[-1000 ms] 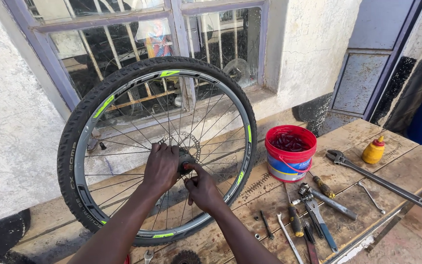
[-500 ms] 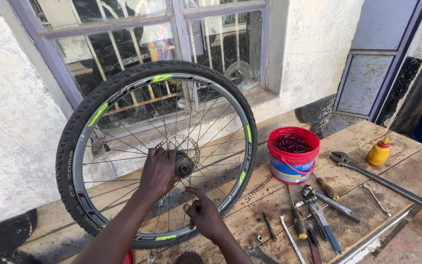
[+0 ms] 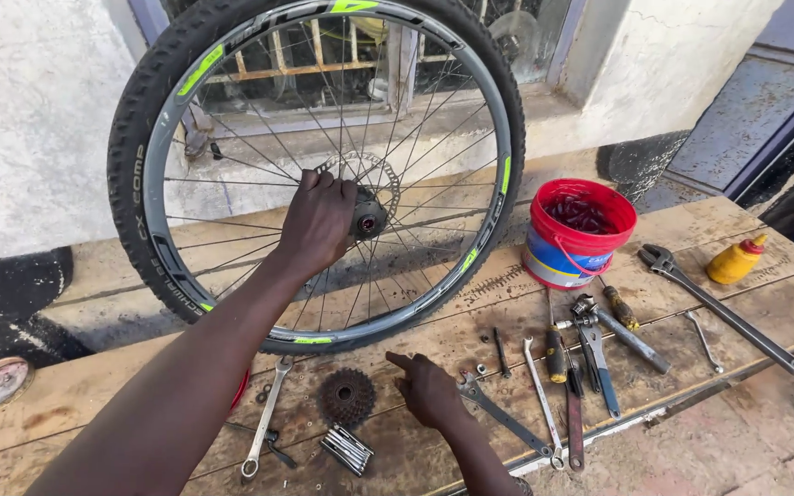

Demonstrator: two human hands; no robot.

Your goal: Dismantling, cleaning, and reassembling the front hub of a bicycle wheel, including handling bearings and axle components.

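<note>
Holding the bike wheel [image 3: 323, 165] upright on the wooden bench [image 3: 765, 276] right now, my left hand [image 3: 319, 225] wrapped tight around the hub [image 3: 368, 220] at the centre. My right hand [image 3: 429, 390] is down on the near planks, fingers loosely curled, gripping nothing, forefinger pointing left at the cassette [image 3: 346, 397], a dark toothed steel stack lying flat just beside it. Looks like the cogs are off and I'm mid hub job; the next move probably needs a steady wheel and a free hand. Knobby rubber tyre, thin shiny spokes. A red plastic bucket [image 3: 581, 241] sits right, spanners [image 3: 544, 395] scattered near.
</note>
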